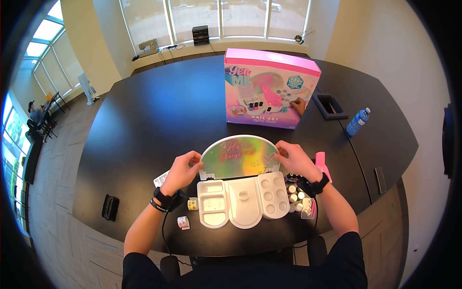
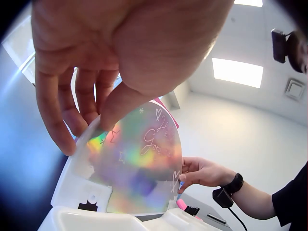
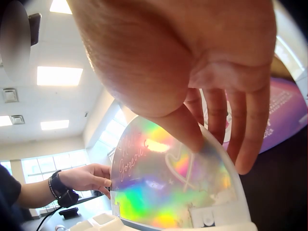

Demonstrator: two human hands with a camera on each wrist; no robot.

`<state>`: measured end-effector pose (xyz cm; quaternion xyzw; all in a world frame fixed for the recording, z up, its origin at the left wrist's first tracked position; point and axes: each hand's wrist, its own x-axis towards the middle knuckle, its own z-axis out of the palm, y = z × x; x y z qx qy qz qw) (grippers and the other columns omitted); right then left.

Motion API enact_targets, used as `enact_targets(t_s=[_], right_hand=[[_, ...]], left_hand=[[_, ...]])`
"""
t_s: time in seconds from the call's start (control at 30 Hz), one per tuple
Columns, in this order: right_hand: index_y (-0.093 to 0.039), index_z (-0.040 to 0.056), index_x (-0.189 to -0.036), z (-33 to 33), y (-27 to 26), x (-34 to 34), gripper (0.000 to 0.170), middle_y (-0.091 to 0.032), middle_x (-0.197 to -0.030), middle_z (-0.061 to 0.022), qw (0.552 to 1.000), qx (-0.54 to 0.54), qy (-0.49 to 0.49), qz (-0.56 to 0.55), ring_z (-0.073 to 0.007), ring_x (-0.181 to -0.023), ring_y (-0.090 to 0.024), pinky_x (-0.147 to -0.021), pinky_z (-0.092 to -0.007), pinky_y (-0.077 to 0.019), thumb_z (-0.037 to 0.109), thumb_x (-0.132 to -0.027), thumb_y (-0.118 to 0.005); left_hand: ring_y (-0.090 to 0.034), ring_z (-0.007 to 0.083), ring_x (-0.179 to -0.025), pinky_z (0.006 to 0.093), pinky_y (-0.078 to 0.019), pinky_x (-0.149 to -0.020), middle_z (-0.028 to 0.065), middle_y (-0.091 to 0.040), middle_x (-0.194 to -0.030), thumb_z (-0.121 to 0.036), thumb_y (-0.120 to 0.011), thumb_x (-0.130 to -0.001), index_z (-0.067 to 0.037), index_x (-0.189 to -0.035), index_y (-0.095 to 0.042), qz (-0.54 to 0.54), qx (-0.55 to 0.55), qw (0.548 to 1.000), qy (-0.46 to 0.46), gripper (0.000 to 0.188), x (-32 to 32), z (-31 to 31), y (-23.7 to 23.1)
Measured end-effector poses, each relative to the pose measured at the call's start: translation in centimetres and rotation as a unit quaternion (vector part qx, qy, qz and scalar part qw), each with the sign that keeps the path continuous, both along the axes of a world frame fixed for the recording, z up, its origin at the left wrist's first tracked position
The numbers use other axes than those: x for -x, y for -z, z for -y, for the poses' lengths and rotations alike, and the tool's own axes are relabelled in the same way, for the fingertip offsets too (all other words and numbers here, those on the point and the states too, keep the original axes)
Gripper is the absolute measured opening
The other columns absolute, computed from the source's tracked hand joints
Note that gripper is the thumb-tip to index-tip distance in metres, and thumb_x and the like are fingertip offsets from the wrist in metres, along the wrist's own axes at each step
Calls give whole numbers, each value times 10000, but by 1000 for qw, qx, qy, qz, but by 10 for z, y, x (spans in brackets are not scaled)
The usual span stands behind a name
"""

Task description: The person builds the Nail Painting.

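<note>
A rounded panel with a shiny rainbow face and pink lettering stands up at the back of a white plastic tray. My left hand pinches the panel's left edge, thumb on the shiny face and fingers behind, as the left wrist view shows. At the opposite edge my right hand pinches it the same way, its thumb beside a drawn heart. The tray has compartments on the left, a raised knob in the middle and round wells on the right. White hinge tabs show at the panel's lower corners.
Behind the panel stands a pink nail art box. Small bottles and a pink hand-shaped piece lie right of the tray. Sticker rolls and a black case are to the left. A water bottle and phone are farther right.
</note>
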<state>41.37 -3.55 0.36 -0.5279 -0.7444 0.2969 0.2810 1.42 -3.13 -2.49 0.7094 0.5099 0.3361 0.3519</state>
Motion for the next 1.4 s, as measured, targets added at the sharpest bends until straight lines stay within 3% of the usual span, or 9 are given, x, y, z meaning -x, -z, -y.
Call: enact_targets(t_s=[0.2,0.27,0.6,0.67,0.87,0.97,1.03,1.13,1.4], right_hand=[[-662,-14,-1085,5,4,-2,140,-775,-937,-190,1000,-10,-15,25,-325,-863,-768,-807,-417,-596,63,-986,-724],[-673,-31,-1097,9,-1,-1,147,-774,-946,-169,999,20,-14,45,-274,-872,-759,-842,-391,-601,47,-987,-732],[-697,-46,-1098,15,5,-4,161,-778,-958,-178,999,25,-23,40,-264,-895,-776,-866,-392,-628,65,-988,-730],[-713,-28,-1078,15,9,-5,164,-769,-929,-197,999,5,-30,23,-337,-868,-765,-809,-428,-597,94,-972,-737],[-718,-22,-1082,18,5,-6,175,-754,-898,-204,999,11,-38,29,-357,-865,-756,-809,-430,-590,105,-963,-731],[-689,-33,-1071,20,0,-5,147,-772,-891,-180,997,13,-43,66,-291,-833,-774,-810,-393,-612,75,-976,-721],[-684,-28,-1070,22,-3,-4,143,-771,-878,-182,996,13,-40,76,-303,-824,-775,-795,-398,-606,74,-975,-717],[-680,-17,-1069,22,-1,-5,138,-770,-857,-183,996,14,-40,84,-319,-808,-776,-769,-407,-597,77,-974,-714],[-694,15,-1078,22,12,-10,164,-758,-878,-205,994,13,-48,95,-416,-846,-747,-784,-485,-585,70,-924,-704]], left_hand=[[-775,241,-904,361,-607,-857,131,-794,-958,-71,-755,-964,28,-1074,-738,-27,-6,1000,9,149,-1,7,-5],[-779,241,-907,363,-614,-850,132,-795,-957,-78,-757,-964,28,-1068,-740,-32,-17,999,10,149,-1,11,-5],[-770,204,-934,352,-637,-837,115,-784,-976,-84,-753,-985,31,-1083,-732,-42,4,999,32,152,1,21,-4],[-754,168,-942,332,-635,-844,91,-775,-979,-93,-761,-996,26,-1096,-727,-43,9,998,39,160,3,22,-3],[-750,173,-959,335,-631,-884,95,-763,-996,-110,-758,-1006,28,-1099,-713,-50,28,996,68,172,5,23,-1],[-764,207,-990,357,-630,-914,117,-773,-1030,-103,-761,-1000,23,-1136,-694,-59,42,994,79,197,7,20,5],[-783,314,-1067,419,-621,-920,177,-790,-1080,-116,-759,-974,18,-1148,-676,-62,44,992,103,235,6,20,8],[-775,349,-1127,435,-620,-928,190,-795,-1128,-93,-755,-961,9,-1163,-661,-75,82,989,101,245,2,23,3],[-788,302,-971,406,-624,-915,185,-803,-1067,-42,-755,-947,9,-1247,-699,-112,40,986,119,309,2,21,18]])
